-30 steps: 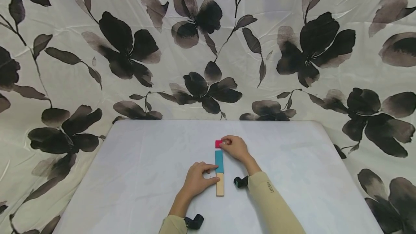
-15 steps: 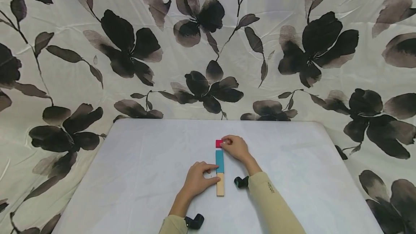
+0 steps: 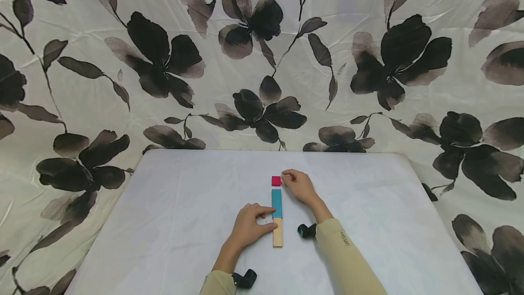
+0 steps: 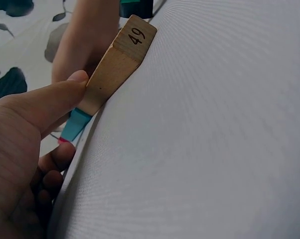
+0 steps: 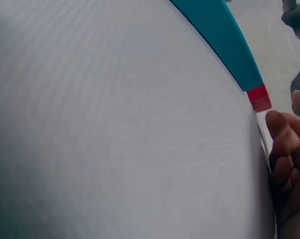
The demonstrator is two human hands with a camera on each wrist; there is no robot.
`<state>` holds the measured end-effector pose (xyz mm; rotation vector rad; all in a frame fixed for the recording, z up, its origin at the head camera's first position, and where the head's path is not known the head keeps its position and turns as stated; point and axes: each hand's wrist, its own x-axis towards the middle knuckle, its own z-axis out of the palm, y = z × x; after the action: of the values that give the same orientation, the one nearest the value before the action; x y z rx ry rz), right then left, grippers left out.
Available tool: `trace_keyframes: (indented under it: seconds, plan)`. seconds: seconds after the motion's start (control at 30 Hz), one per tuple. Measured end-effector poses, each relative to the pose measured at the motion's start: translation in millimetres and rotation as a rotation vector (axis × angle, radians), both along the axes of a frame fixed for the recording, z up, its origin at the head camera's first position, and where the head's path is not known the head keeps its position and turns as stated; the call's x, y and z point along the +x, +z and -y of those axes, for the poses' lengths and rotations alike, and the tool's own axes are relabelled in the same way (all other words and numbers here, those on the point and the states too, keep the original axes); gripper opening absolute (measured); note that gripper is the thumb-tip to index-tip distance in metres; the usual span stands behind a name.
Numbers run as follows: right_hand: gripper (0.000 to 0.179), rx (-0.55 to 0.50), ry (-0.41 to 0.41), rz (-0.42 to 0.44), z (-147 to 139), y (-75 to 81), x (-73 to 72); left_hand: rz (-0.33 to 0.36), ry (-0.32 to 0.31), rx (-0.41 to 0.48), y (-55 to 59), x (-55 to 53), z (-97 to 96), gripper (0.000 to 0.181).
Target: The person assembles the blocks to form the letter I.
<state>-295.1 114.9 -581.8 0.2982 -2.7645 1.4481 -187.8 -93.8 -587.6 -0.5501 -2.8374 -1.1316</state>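
Observation:
A plain wooden block (image 3: 277,236), marked 49 on its end in the left wrist view, lies in line with a blue block (image 3: 276,200); their ends meet. Beyond the blue block, across a small gap, sits a red cube (image 3: 276,181). My left hand (image 3: 247,226) lies at the left side of this row, its index fingertip touching the blue block and its thumb against the wooden block (image 4: 112,72). Just right of the red cube (image 5: 259,98) is my right hand (image 3: 299,185), apart from it, fingers loosely bent and holding nothing.
A white-covered table (image 3: 184,195) bears the blocks. Behind it hangs a white cloth (image 3: 327,117) with dark printed flowers. Black wrist devices (image 3: 244,279) sit at both sleeves.
My right hand has let go of the red cube and drawn slightly to the right. The red cube stays in place. The left hand and the other blocks have not moved.

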Motion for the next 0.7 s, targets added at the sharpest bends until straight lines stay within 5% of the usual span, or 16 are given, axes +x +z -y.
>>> trace_keyframes:
  seconds: [0.7]
  plan:
    - [0.026, 0.069, 0.034, -0.012, 0.9, -0.1, 2.9, -0.011, -0.005, 0.016, -0.3, -0.2, 0.4, 0.041]
